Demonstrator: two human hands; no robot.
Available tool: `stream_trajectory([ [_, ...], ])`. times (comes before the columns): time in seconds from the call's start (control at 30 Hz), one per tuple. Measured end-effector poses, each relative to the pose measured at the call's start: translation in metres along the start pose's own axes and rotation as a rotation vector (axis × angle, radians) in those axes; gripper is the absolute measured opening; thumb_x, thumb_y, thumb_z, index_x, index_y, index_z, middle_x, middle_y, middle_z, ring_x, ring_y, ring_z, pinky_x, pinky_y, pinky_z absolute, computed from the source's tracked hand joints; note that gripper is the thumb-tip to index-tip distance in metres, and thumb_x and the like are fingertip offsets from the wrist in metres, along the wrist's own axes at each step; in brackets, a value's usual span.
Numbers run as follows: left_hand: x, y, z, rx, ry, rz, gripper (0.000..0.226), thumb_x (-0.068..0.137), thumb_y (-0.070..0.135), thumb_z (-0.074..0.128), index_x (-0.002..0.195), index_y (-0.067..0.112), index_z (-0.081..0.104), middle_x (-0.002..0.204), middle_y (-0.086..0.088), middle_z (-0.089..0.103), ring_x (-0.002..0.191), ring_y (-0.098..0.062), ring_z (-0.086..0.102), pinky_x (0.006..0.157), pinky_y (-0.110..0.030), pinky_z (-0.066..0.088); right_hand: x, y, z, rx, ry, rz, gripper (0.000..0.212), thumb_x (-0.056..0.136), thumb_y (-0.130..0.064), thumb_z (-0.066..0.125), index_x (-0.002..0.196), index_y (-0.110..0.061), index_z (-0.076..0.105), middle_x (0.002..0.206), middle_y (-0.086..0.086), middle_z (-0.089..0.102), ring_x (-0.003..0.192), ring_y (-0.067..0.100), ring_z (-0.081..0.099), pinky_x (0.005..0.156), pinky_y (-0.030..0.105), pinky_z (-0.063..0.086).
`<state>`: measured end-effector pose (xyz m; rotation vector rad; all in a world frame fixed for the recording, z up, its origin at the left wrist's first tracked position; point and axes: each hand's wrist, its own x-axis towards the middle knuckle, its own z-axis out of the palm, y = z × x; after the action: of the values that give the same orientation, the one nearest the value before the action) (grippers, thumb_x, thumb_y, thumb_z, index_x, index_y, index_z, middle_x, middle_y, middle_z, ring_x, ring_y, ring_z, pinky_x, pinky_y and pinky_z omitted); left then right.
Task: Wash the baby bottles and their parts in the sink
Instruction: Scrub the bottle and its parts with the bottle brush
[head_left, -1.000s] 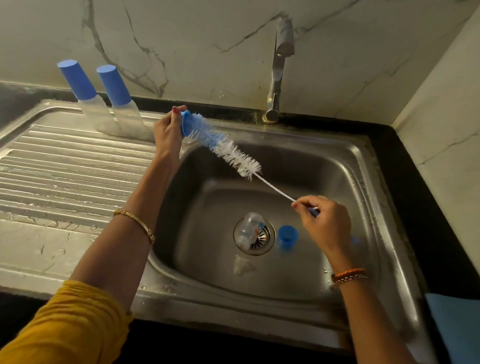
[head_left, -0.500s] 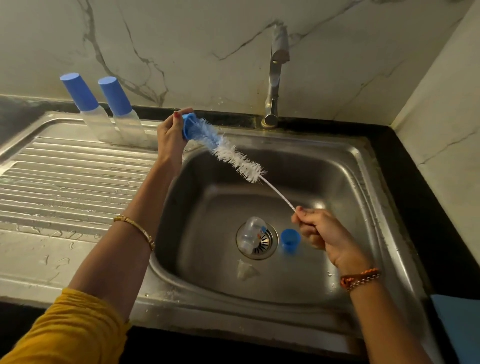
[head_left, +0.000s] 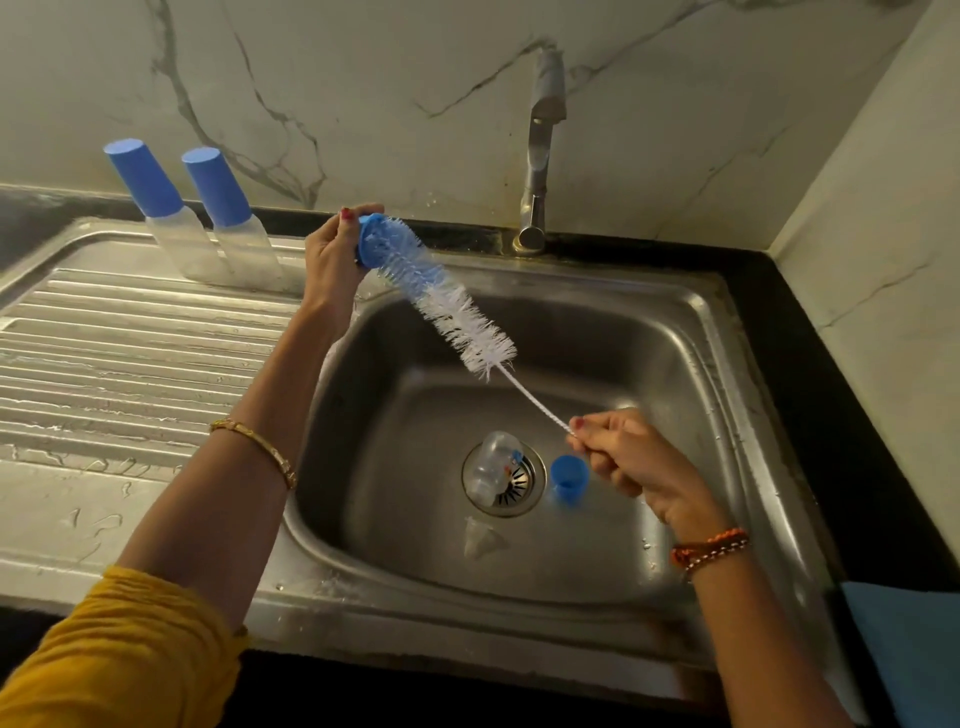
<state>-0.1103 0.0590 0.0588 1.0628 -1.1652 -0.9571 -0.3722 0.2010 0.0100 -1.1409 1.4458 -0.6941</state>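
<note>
My left hand (head_left: 330, 260) holds a small blue bottle part (head_left: 370, 248) above the sink's back left corner. A blue-and-white bottle brush (head_left: 447, 306) has its tip pushed into that part. My right hand (head_left: 631, 457) grips the brush's twisted wire handle over the basin. On the sink (head_left: 717, 364) floor a clear baby bottle (head_left: 488, 465) lies across the drain. A blue cap (head_left: 569, 480) stands beside it and a clear nipple (head_left: 480, 540) lies just in front.
Two capped bottles (head_left: 176, 218) (head_left: 234, 218) with blue lids stand at the back of the wet ribbed drainboard (head_left: 130, 353). The tap (head_left: 540, 156) rises behind the basin, with no water running. A blue cloth (head_left: 909, 649) lies at the right edge.
My right hand has drawn back toward me and lower over the basin, pulling the brush partway out of the blue part. My left hand has stayed in place.
</note>
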Motion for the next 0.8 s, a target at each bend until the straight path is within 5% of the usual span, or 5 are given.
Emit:
stream_trajectory([
  [0.4, -0.007, -0.008, 0.000, 0.107, -0.051, -0.004, 0.038, 0.102, 0.015, 0.029, 0.121, -0.009, 0.051, 0.092, 0.001, 0.053, 0.085, -0.009, 0.051, 0.075, -0.020, 0.045, 0.008, 0.017, -0.001, -0.684, 0.672, -0.649, 0.018, 0.085, -0.019, 0.065, 0.070, -0.012, 0.071, 0.047, 0.000, 0.058, 0.041, 0.015, 0.049, 0.042, 0.020, 0.033],
  [0.47, -0.009, -0.008, 0.000, 0.076, -0.051, 0.003, 0.033, 0.102, 0.013, 0.029, 0.118, -0.003, 0.052, 0.093, 0.001, 0.053, 0.086, -0.009, 0.052, 0.076, -0.020, 0.045, 0.009, 0.013, 0.000, -0.520, 0.596, -0.501, 0.025, 0.088, -0.022, 0.061, 0.065, -0.014, 0.068, 0.043, -0.010, 0.052, 0.038, 0.006, 0.045, 0.038, 0.016, 0.030],
  [0.6, -0.012, -0.005, 0.001, -0.006, -0.099, -0.003, 0.030, 0.102, 0.010, 0.025, 0.097, 0.013, 0.054, 0.092, -0.004, 0.052, 0.082, -0.011, 0.052, 0.073, -0.020, 0.046, 0.008, 0.007, -0.004, 0.132, -0.027, 0.171, 0.036, 0.095, -0.024, 0.048, 0.062, -0.015, 0.058, 0.038, -0.012, 0.034, 0.031, 0.000, 0.024, 0.030, 0.011, 0.017],
  [0.67, -0.012, -0.004, 0.003, -0.010, -0.073, -0.002, 0.030, 0.102, 0.010, 0.025, 0.095, 0.014, 0.054, 0.092, -0.004, 0.052, 0.083, -0.012, 0.052, 0.075, -0.022, 0.045, 0.009, 0.010, -0.005, 0.130, -0.036, 0.164, 0.034, 0.094, -0.030, 0.048, 0.067, -0.013, 0.059, 0.039, -0.011, 0.032, 0.032, 0.000, 0.023, 0.031, 0.012, 0.017],
  [0.8, -0.007, -0.005, 0.008, -0.035, 0.080, -0.016, 0.033, 0.102, 0.014, 0.030, 0.119, -0.006, 0.050, 0.092, -0.002, 0.052, 0.086, -0.012, 0.052, 0.077, -0.021, 0.047, 0.010, 0.011, 0.001, -0.131, 0.317, -0.299, 0.015, 0.082, -0.024, 0.068, 0.069, -0.016, 0.066, 0.052, -0.010, 0.056, 0.045, 0.003, 0.048, 0.043, 0.014, 0.038],
])
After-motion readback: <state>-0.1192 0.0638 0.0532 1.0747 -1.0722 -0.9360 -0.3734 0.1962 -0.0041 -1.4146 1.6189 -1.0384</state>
